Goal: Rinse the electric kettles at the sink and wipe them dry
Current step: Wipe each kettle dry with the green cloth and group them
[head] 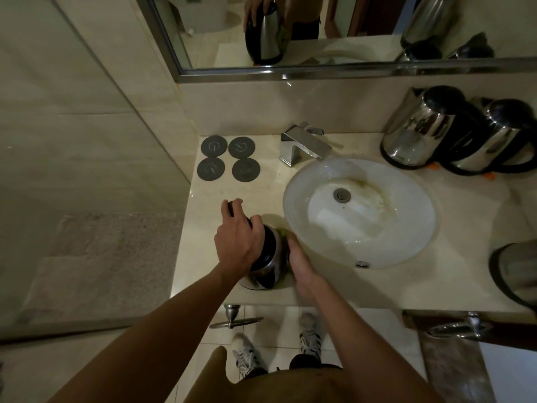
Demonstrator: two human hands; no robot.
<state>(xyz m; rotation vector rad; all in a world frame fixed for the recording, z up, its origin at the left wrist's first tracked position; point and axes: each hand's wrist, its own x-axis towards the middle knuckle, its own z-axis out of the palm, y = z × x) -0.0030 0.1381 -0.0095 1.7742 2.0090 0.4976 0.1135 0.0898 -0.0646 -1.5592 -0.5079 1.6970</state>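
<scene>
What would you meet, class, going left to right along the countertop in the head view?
Four dark round bases → kettle gripped by the left hand, right hand against its side → faucet → sink basin → two steel kettles.

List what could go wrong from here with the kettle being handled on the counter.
1. The kettle stands near the counter's front edge; with the left hand on its handle and the right hand rubbing its side, a hard push might tip it off.
2. The four bases lie beside the faucet; splashes could wet them.
3. Two kettles crowd the sink rim; an elbow may knock them.
</scene>
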